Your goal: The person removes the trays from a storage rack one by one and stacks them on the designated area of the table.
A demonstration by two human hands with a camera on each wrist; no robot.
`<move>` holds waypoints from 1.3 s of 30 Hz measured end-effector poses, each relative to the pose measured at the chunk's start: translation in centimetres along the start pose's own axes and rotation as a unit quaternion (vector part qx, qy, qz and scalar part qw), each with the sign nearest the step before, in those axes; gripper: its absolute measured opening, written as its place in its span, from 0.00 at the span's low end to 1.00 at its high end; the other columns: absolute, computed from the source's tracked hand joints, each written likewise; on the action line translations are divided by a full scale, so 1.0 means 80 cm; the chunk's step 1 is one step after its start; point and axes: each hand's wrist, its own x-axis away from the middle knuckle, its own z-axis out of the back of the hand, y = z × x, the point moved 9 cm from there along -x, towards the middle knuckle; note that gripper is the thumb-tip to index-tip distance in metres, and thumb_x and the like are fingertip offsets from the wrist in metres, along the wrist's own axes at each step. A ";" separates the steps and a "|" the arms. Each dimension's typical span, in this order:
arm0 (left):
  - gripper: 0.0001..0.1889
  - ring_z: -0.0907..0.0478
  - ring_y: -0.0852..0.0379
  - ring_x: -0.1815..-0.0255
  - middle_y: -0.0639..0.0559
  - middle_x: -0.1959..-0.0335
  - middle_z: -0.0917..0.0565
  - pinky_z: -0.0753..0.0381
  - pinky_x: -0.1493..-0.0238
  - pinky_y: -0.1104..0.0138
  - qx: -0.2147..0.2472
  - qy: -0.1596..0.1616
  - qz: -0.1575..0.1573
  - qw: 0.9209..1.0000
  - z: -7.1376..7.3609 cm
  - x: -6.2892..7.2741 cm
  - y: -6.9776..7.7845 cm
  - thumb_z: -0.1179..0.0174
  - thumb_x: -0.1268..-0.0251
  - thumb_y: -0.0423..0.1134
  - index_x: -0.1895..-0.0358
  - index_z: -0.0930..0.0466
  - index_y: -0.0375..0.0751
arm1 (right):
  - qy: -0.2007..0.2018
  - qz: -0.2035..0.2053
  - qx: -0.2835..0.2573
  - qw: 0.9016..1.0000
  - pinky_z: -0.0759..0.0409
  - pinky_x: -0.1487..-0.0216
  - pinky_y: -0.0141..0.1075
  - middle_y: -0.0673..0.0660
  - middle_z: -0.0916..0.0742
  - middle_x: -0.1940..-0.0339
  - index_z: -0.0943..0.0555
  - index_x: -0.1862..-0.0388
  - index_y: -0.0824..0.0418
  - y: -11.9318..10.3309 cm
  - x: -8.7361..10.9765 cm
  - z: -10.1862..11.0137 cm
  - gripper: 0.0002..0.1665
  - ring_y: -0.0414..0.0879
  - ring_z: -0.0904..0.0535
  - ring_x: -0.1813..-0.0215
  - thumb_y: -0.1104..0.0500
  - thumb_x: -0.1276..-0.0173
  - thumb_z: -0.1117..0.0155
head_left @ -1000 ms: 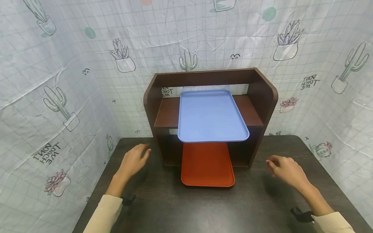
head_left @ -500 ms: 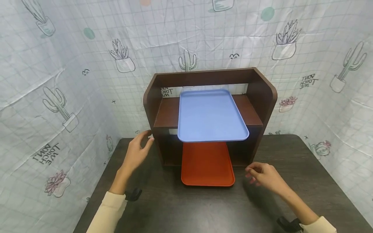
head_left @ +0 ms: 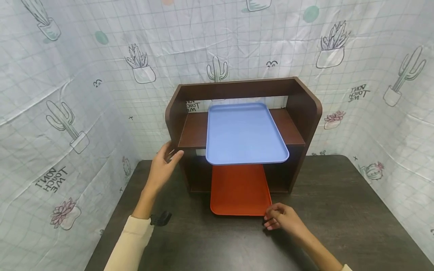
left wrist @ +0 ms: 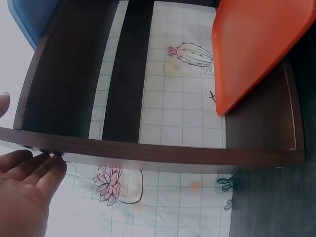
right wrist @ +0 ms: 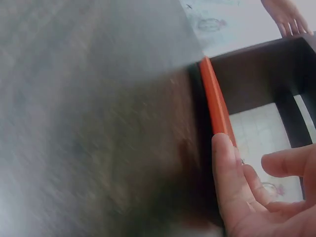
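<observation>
A dark brown two-tier shelf (head_left: pixel 306 113) stands on the table. My left hand (head_left: pixel 160 171) is at its left side panel; in the left wrist view the fingertips (left wrist: pixel 54 165) touch the panel's outer face, thumb apart. On the lower tier lies a red-orange tray (head_left: pixel 239 192), sticking out at the front. The right hand (head_left: pixel 284 218) has reached that tray's front right corner. Seen from the right wrist, one fingertip (right wrist: pixel 223 143) meets the tray's edge while the thumb (right wrist: pixel 284 163) stays apart from it. A light blue tray (head_left: pixel 245 133) rests on the upper tier, overhanging the front.
The dark tabletop (head_left: pixel 220 244) extends in front of the shelf and to both sides. Behind and around it hangs a white gridded cloth (head_left: pixel 101 143) with plant drawings. A black strap device (head_left: pixel 162 218) is worn at the left wrist.
The right hand has moved left and toward me to the red-orange tray's corner. My left hand has moved up and right to the shelf's side. Both trays stay in place.
</observation>
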 end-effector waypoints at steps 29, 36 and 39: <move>0.33 0.27 0.40 0.21 0.34 0.24 0.26 0.26 0.21 0.55 0.016 0.008 0.000 1.000 -0.007 -0.017 0.002 0.36 0.21 0.46 0.21 0.34 0.36 | -0.059 -0.075 -0.395 0.914 0.23 0.22 0.44 0.67 0.18 0.40 0.25 0.48 0.72 0.023 0.001 -0.069 0.06 0.55 0.13 0.37 0.69 0.17 0.47; 0.34 0.28 0.40 0.21 0.35 0.23 0.26 0.26 0.21 0.55 0.021 0.007 0.000 1.000 -0.008 -0.017 0.002 0.35 0.22 0.48 0.21 0.34 0.37 | 0.028 -0.059 -0.385 0.921 0.24 0.21 0.44 0.66 0.25 0.30 0.49 0.18 0.72 0.018 -0.009 -0.070 0.34 0.49 0.18 0.36 0.70 0.17 0.52; 0.35 0.28 0.40 0.20 0.35 0.22 0.27 0.26 0.21 0.54 0.014 0.006 0.006 1.000 -0.007 -0.017 0.001 0.34 0.22 0.50 0.20 0.34 0.38 | 0.052 -0.053 -0.385 0.920 0.22 0.23 0.43 0.62 0.23 0.35 0.47 0.20 0.72 0.016 -0.012 -0.069 0.32 0.47 0.19 0.37 0.70 0.17 0.53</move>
